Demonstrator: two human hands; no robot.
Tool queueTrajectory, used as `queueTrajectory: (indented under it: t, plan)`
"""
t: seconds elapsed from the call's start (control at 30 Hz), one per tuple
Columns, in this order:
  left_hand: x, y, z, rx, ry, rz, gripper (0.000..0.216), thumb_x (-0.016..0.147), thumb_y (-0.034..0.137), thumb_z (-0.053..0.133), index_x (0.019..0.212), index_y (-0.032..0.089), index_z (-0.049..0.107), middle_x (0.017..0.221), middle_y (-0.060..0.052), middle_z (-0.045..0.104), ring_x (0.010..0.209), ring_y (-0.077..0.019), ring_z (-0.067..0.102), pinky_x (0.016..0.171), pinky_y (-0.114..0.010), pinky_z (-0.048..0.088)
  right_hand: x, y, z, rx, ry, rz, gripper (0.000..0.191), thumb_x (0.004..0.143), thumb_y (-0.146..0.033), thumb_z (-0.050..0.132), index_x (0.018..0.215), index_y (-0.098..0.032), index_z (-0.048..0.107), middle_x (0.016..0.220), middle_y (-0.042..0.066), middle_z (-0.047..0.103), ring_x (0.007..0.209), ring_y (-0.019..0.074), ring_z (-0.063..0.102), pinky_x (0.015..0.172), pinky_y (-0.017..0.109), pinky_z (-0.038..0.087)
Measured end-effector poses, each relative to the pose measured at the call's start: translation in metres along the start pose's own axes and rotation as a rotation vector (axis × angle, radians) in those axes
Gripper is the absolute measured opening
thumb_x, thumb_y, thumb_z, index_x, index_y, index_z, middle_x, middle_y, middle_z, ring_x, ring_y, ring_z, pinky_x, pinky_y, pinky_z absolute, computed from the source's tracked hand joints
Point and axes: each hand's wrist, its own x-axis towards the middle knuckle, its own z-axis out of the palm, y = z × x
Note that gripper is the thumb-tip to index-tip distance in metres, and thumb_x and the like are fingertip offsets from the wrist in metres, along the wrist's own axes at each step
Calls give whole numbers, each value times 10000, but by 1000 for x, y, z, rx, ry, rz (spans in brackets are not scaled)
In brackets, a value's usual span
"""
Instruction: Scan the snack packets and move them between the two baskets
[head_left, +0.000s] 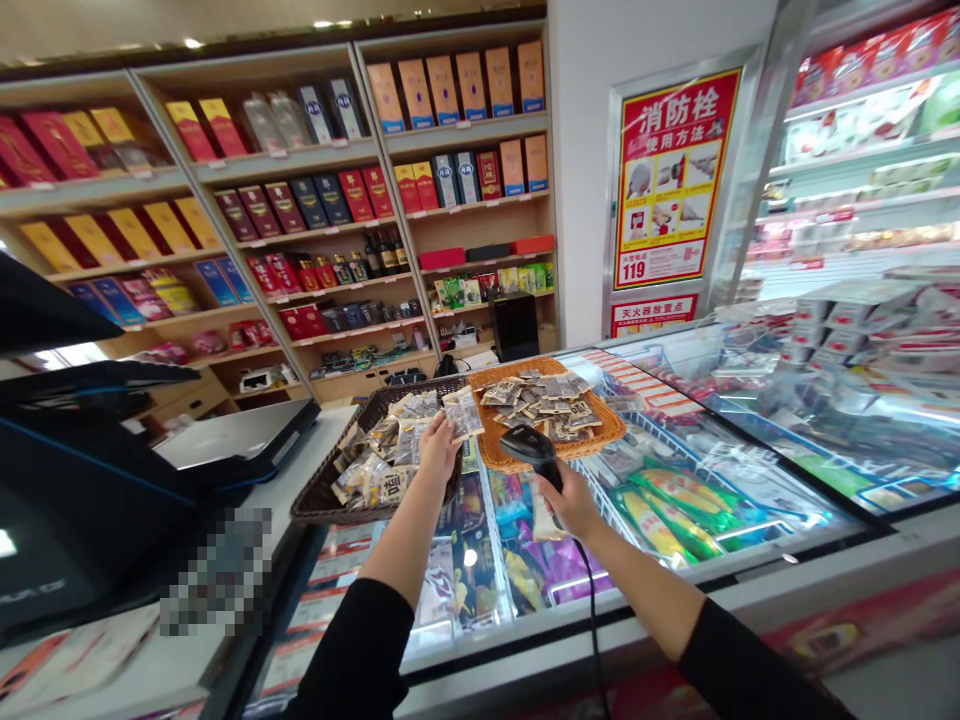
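Note:
My left hand (437, 447) is raised over the freezer lid and pinches a small snack packet (463, 412) by its lower edge. Just to its right, my right hand (574, 503) grips the handle of a black corded barcode scanner (529, 447), whose head points toward the packet. A dark woven basket (322, 493) full of similar packets sits left of my left hand. An orange woven tray (609, 424) with several more packets lies behind the scanner.
Both baskets rest on a glass-topped chest freezer (675, 500) holding frozen goods. A black checkout terminal (97, 470) stands at left on a white counter. Shelves of boxed goods (315, 200) line the back wall. A red fire-hydrant sign (671, 175) hangs right of them.

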Motion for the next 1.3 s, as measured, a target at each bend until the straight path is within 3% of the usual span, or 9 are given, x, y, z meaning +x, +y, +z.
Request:
queueTrajectory:
  t: [0.17, 0.33, 0.47, 0.77, 1.1, 1.2, 1.3]
  plan:
    - [-3, 4, 0, -103, -40, -113, 226, 634, 17, 621, 778, 176, 553, 741, 9, 612, 712, -100, 610, 679, -218, 488, 0, -3, -1, -15, -16, -11, 208, 842, -391, 483, 809, -187, 508, 414, -62, 474, 370, 132, 470, 442, 232, 374]
    - [-8, -3, 6, -8, -158, 26, 326, 570, 171, 762, 846, 174, 589, 719, 16, 613, 673, -102, 608, 636, -216, 482, -2, -7, -1, -47, -28, -23, 219, 842, -392, 480, 824, -179, 523, 432, -49, 495, 398, 142, 496, 460, 237, 386]
    - [-12, -4, 9, 51, -135, 60, 399, 489, 241, 817, 804, 167, 583, 615, 54, 557, 637, -91, 594, 641, -224, 484, -3, -7, 0, -83, -33, -27, 231, 836, -404, 483, 818, -179, 533, 444, -36, 508, 424, 153, 518, 457, 237, 382]
    - [-12, -7, 11, 161, -70, 55, 503, 474, 264, 819, 933, 143, 654, 755, -17, 640, 686, -105, 605, 602, -201, 468, -2, -3, 0, -118, -17, -44, 229, 847, -392, 459, 852, -172, 526, 453, -36, 512, 438, 158, 532, 467, 235, 389]
    - [-14, -7, 12, 224, -75, 84, 476, 489, 268, 799, 929, 131, 680, 784, -43, 646, 669, -110, 591, 580, -211, 462, -1, 0, 2, -123, 1, -47, 218, 839, -381, 462, 847, -174, 532, 437, -37, 503, 409, 156, 523, 438, 231, 380]
    - [-13, 0, 8, 415, 18, 274, 472, 579, 320, 727, 1019, 156, 671, 762, -27, 638, 650, -121, 577, 598, -237, 454, 0, 3, 3, -58, 25, -18, 222, 831, -396, 483, 834, -179, 531, 444, -41, 508, 394, 146, 514, 425, 226, 380]
    - [-14, 20, -5, 704, 284, 504, 428, 714, 323, 593, 1123, 201, 634, 811, -29, 635, 726, -160, 580, 690, -284, 451, 2, 7, 2, 50, 79, 34, 258, 830, -439, 488, 823, -184, 525, 433, -52, 500, 356, 135, 493, 403, 223, 381]
